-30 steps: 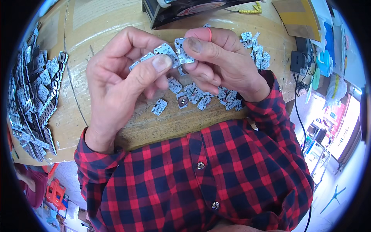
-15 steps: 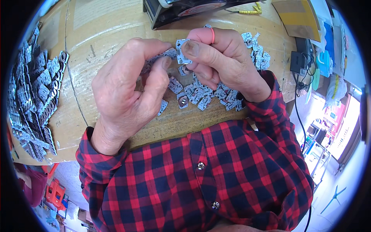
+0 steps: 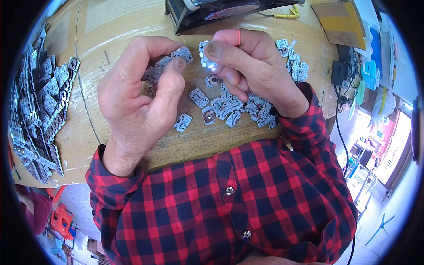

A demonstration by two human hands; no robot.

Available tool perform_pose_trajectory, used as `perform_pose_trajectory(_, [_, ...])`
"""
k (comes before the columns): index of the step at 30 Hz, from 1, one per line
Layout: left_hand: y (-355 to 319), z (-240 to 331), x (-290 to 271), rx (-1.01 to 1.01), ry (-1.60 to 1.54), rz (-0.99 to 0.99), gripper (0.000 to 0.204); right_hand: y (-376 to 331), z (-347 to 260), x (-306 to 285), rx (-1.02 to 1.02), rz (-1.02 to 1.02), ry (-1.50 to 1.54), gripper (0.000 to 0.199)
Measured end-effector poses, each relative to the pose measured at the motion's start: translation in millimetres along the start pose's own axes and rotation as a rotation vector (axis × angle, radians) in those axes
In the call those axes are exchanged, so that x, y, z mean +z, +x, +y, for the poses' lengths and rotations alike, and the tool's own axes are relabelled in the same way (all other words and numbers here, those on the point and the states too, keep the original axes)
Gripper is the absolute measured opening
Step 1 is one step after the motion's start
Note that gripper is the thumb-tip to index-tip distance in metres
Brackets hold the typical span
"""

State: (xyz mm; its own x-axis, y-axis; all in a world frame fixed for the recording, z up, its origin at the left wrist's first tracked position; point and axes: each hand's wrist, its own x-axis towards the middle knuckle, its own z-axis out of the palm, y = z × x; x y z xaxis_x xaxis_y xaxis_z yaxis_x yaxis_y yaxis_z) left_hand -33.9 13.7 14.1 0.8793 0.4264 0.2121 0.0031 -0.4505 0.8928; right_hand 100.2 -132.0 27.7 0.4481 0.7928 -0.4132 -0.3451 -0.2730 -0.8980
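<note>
Between the thumb and fingers of my left hand is a strip of small circuit boards, white-faced with dark marks; part of it is hidden behind the hand. My right hand pinches a single small circuit board upright between thumb and forefinger. A bright bluish-white spot shows at that board's lower edge. The two hands are close but apart, with a narrow gap between strip and board. Beneath them, several loose circuit boards lie scattered on the wooden table.
Stacked strips of circuit boards cover the table's left side. More small boards lie right of my right hand. A dark fan-like device stands at the back, near a yellow coiled cord. Black adapters with cables hang at the right edge.
My left hand has moved left, away from my right hand, exposing more of the strip. My right hand shifted slightly left, and the bright spot now shows on its board.
</note>
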Motion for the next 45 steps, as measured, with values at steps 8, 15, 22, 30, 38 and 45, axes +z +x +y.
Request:
perform_pose_trajectory(8, [1.2,-3.8,4.0,-0.049,-0.063,0.010,0.011,2.1,1.9,1.0,-0.090,0.009,-0.145,0.021])
perform_pose_trajectory(15, [5.0,-0.4,-2.4,0.094,-0.014,-0.067,0.008,0.5,4.4,-0.5,-0.107,-0.006,-0.064,0.020])
perform_pose_trajectory(22, [7.7,-1.5,-6.3,0.091,-0.069,-0.088,0.012,0.3,6.7,-8.7,-0.165,-0.053,-0.245,0.017])
perform_pose_trajectory(30, [6.6,-3.3,-12.7,-0.107,-0.275,-0.290,0.017,-5.1,0.0,-14.4,-0.349,-0.110,-0.429,0.014])
perform_pose_trajectory(38, [4.1,1.1,-4.0,-0.349,-0.606,-0.301,0.020,-1.2,3.9,-14.1,-0.569,-0.178,-0.605,0.015])
perform_pose_trajectory(45, [8.0,-1.1,-3.5,-0.374,-0.671,-0.235,0.021,-5.4,1.3,-14.0,-0.410,-0.065,-0.415,0.014])
